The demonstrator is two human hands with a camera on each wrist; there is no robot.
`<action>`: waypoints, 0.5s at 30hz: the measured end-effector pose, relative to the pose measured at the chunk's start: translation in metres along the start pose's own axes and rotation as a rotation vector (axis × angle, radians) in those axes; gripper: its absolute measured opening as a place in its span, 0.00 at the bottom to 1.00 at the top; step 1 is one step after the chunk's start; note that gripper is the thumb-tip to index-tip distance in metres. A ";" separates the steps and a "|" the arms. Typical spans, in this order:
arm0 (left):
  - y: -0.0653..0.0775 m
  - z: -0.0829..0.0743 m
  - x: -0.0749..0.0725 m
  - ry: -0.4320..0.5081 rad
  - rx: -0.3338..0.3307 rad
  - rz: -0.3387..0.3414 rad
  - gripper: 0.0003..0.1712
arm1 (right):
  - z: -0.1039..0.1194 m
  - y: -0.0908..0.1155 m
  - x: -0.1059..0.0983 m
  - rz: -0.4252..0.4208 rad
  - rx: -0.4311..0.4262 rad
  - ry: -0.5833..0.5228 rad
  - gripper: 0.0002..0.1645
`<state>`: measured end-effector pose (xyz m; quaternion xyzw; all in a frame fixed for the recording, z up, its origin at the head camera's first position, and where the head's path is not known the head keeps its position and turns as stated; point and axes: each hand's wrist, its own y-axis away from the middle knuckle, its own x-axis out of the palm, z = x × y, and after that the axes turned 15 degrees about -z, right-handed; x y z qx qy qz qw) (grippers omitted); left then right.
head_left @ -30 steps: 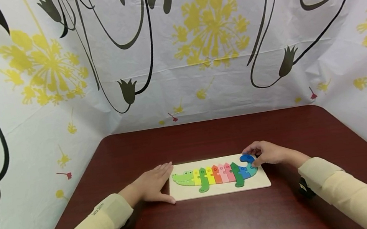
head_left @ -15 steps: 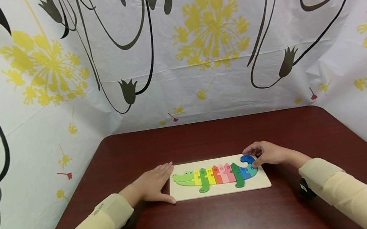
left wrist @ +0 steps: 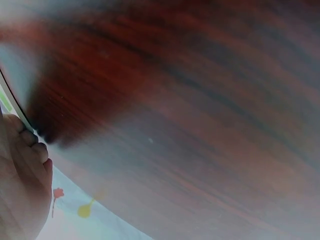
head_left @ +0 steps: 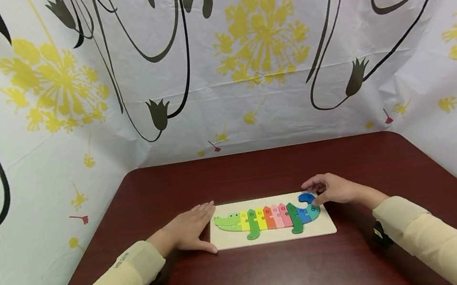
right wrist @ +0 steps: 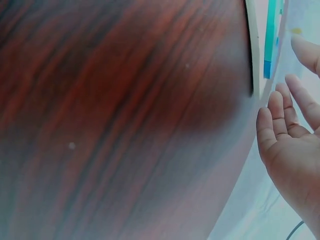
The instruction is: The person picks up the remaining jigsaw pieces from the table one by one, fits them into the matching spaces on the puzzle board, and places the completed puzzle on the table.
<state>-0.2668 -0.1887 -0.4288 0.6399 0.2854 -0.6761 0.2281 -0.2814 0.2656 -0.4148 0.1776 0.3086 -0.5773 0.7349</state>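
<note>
In the head view, a pale wooden board (head_left: 276,238) lies on the table with a crocodile puzzle (head_left: 269,216) of several coloured pieces set in it. My left hand (head_left: 190,229) rests along the board's left edge, its fingers straight and the thumb spread by the near corner. At the other end, my right hand (head_left: 336,189) hovers by the dark blue tail piece (head_left: 306,196), with the thumb tip at the teal piece (head_left: 315,210). The right wrist view shows the right hand (right wrist: 292,155) with fingers and thumb apart, nothing between them. The left wrist view shows curved fingertips (left wrist: 40,150) beside the board's edge.
The dark red-brown table (head_left: 255,278) runs out on all sides of the board. Behind it and at both sides hangs a white cloth (head_left: 201,69) with yellow and grey plant prints. A dark band (head_left: 381,235) shows under the right sleeve.
</note>
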 end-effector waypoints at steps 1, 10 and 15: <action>0.000 0.000 -0.001 0.001 0.000 0.000 0.69 | 0.001 0.000 -0.001 -0.005 -0.002 -0.001 0.30; -0.001 0.003 -0.004 -0.021 -0.006 -0.006 0.69 | 0.006 0.004 -0.010 -0.056 -0.017 0.017 0.30; 0.000 0.011 -0.007 -0.066 0.011 -0.042 0.69 | 0.012 0.011 -0.022 -0.133 -0.055 0.053 0.29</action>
